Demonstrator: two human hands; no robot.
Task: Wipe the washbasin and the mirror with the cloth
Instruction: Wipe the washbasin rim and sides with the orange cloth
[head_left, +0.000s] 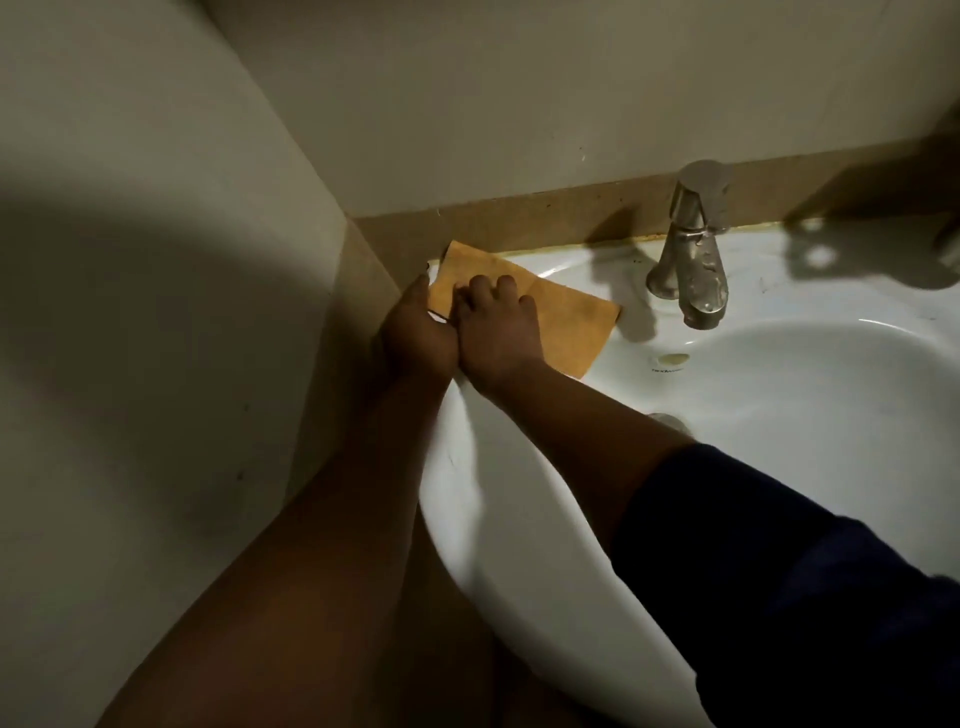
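Room dim, lit unevenly. Pale plaster side wall (156, 218) at left met back wall (493, 93) in corner. Broad curved shadow lay across side wall. Tan stone upstand (519, 218) ran along foot of back wall and turned down left side. Worn, spotted metal tap (691, 254) stood upright near upstand, its shadow falling leftward. Dark blurred shapes sat at far right edge.

The only lettering in view is a small dark brand mark printed on the white washbasin (519, 519), on its inner rim just below the overflow hole (674, 358) and in front of the tap (691, 254). It is too small and blurred to read. Nothing else carries any text, number or sign.
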